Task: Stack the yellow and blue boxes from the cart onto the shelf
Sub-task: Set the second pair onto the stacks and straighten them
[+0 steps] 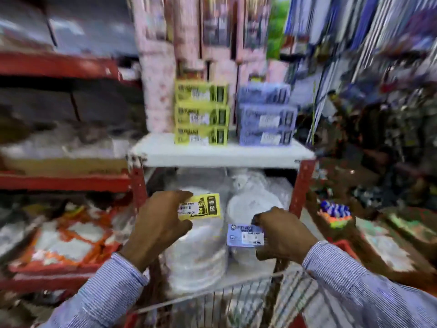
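Note:
My left hand (160,223) grips a yellow box (203,207) by its left end, held in the air below the white shelf (222,155). My right hand (281,235) grips a blue box (243,235) by its right end, a little lower and to the right. On the shelf stand two stacks side by side: three yellow boxes (201,112) on the left and three blue boxes (267,114) on the right. The wire cart (212,301) shows at the bottom, under my forearms. The picture is blurred by motion.
Pink patterned cartons (160,67) stand behind and left of the stacks. Wrapped white plates (201,245) fill the space below the shelf, between red uprights (138,185). Red racks with packaged goods run along the left; cluttered goods lie on the right.

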Available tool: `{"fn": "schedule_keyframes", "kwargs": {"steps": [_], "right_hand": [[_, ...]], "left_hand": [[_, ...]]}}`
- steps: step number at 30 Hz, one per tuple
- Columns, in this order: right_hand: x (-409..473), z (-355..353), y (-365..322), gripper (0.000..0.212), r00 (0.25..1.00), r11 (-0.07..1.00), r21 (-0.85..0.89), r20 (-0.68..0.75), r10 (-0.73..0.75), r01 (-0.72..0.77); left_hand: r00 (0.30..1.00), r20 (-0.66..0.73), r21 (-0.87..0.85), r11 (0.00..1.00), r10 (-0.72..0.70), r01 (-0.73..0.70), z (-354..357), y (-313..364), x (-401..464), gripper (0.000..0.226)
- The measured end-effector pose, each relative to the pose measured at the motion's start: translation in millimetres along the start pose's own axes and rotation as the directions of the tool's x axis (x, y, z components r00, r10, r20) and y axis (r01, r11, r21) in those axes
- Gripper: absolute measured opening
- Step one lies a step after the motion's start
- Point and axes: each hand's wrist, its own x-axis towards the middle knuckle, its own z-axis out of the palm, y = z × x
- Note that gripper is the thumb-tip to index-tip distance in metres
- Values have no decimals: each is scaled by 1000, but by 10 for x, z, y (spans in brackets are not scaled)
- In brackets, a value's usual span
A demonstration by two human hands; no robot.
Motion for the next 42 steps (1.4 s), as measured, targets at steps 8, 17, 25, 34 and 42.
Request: {"fn": "schedule_keyframes", "kwargs": {"steps": [8, 17, 25, 34, 42], "right_hand": [[175, -1340, 191, 43, 942, 995, -95, -334, -45, 14], [572, -2129, 547, 32, 791, 991, -83, -611, 30, -101], [1077, -2095, 750, 29, 813, 984, -98, -579, 63, -146], [1307, -1923, 826, 38, 797, 991, -16, -597, 95, -130], [1683, -1455, -18, 75, 674, 975, -178, -705, -220, 132]], "left_hand": [[964, -262, -36, 998, 42, -53, -1036, 336, 603, 67], [923, -351, -7, 985, 157, -170, -1390, 539, 1376, 59], [942, -284, 19, 984, 177, -179, -1245, 484, 1884, 55], [945, -267, -36, 978, 188, -205, -1008, 306, 2127, 58], [872, -316, 113, 928, 373, -356, -819, 5, 2130, 66]]}}
